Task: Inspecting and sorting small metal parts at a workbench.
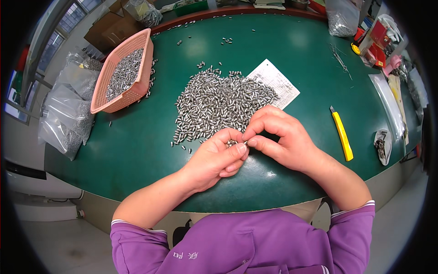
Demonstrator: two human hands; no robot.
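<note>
A broad heap of small silvery metal pins lies on the green tabletop in front of me. At the heap's near edge my left hand is closed around several of these pins, some showing between thumb and fingers. My right hand meets it there, thumb and forefinger pinched on one small metal pin at the left thumb tip. Most of that pin is hidden by the fingertips. A printed paper sheet sticks out from under the heap's right side.
A pink plastic basket of similar pins stands at left, beside clear bags of metal parts. To the right lie a yellow utility knife and a small white pouch. Loose pins are scattered farther back.
</note>
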